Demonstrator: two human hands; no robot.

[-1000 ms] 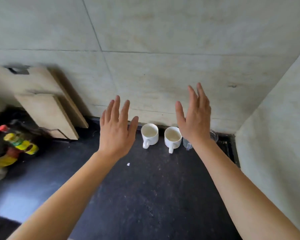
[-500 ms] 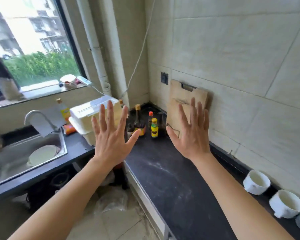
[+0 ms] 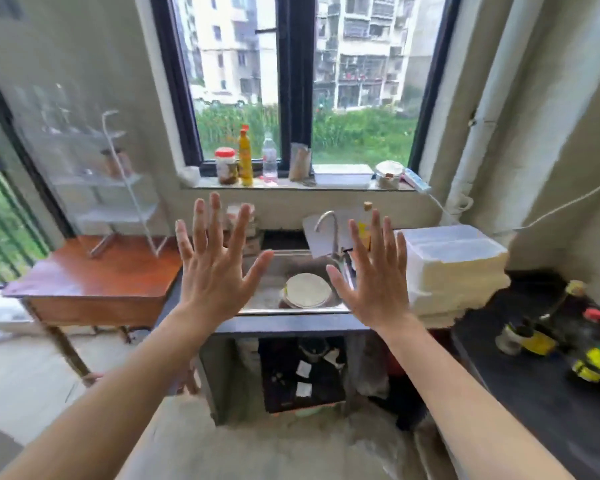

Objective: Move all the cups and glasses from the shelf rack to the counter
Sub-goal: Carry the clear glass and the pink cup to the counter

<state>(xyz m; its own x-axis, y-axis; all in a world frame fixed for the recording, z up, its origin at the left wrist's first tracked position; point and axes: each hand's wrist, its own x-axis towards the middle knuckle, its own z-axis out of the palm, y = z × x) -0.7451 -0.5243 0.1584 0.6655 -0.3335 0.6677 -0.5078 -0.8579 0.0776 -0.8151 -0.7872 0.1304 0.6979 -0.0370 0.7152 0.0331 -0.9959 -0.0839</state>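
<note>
A white wire shelf rack (image 3: pixel 118 188) stands on a wooden table (image 3: pixel 94 275) at the left, blurred by motion. A brownish cup (image 3: pixel 115 162) sits on its upper shelf; other clear glasses there are too blurred to make out. My left hand (image 3: pixel 215 268) and my right hand (image 3: pixel 374 282) are raised in front of me with fingers spread, holding nothing, well right of the rack. The black counter (image 3: pixel 534 386) runs along the lower right. The white cups set down earlier are out of view.
A steel sink (image 3: pixel 291 289) with a white plate (image 3: pixel 307 291) and a tap (image 3: pixel 329 230) lies straight ahead. White foam boxes (image 3: pixel 454 268) sit to its right. Sauce bottles (image 3: pixel 593 348) stand on the counter. Jars and bottles (image 3: pixel 245 157) line the windowsill.
My view has swung left from the counter corner with the two white cups, past the cutting boards, to the sink, window and shelf rack. Both hands stay raised, spread and empty.
</note>
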